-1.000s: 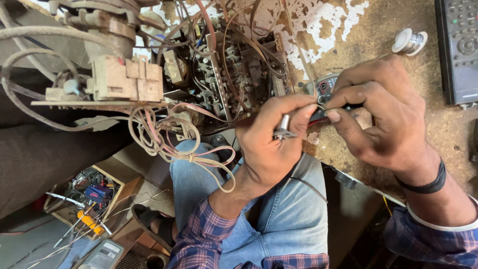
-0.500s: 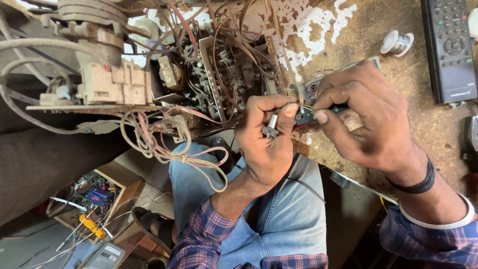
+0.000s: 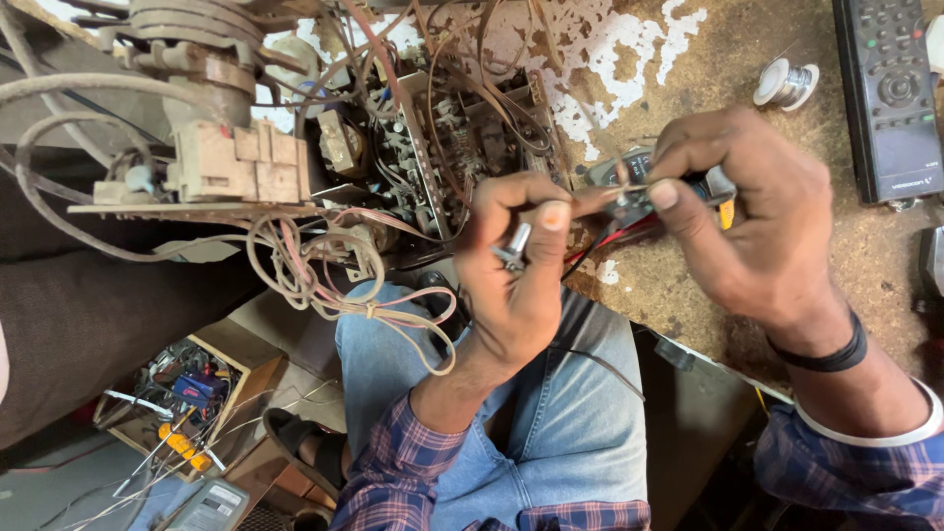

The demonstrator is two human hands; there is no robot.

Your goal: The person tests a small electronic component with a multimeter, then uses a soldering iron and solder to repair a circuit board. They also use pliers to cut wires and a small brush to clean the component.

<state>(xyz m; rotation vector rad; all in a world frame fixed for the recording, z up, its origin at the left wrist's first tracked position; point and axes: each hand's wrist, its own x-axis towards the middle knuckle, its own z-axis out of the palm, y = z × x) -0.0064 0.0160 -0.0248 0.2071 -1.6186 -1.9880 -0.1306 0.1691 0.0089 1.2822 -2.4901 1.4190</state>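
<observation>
Nearest the camera are the person's jeans-clad lap and plaid sleeves, and above them the left hand (image 3: 516,285) is curled shut, its thumb and fingers pinching a small metal plug tip (image 3: 513,246) with a thin dark cable trailing down over the knee. Just right of it, the right hand (image 3: 757,221), with a black wristband (image 3: 821,356) on its wrist, is closed with thumb and forefinger nipping a thin bare wire (image 3: 629,187) that runs across to the left forefinger; whether the 2 hands touch cannot be told. Directly behind that wire, partly hidden by the right fingers, lies a small dark tester (image 3: 639,192) with a yellow corner and red leads, resting on the worn brown workbench (image 3: 688,285). Left of the left hand sits an opened chassis: a dusty circuit board (image 3: 442,147) packed with parts and looped brown wires, with a beige connector block (image 3: 241,167) farther left and a bundle of pale tied cables (image 3: 334,280) hanging below it. Below and left of the chassis, on the floor, a small wooden box (image 3: 182,393) holds blue and orange parts. Farthest from the hands, at the bench's top right, stand a solder spool (image 3: 787,84) and a black rectangular remote control (image 3: 890,98) with rows of grey buttons and a pale label strip near its lower end
</observation>
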